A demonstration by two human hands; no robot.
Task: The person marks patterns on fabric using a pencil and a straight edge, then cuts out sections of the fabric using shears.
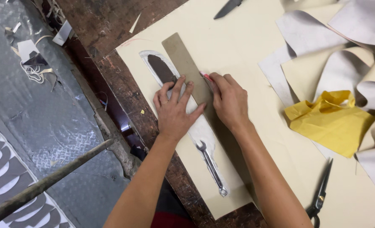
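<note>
Strip (187, 69) is pinned flat by left hand (173, 110), fingers spread. Red pen (206, 77) is pinched in right hand (229, 101). Pressure should be kept even & pen held tight vs. strip edge.

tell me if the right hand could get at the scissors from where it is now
Probably yes. The scissors lie on the open cream sheet beside the right forearm, with nothing on top of them. But the right hand is holding a red pen against the strip.
</note>
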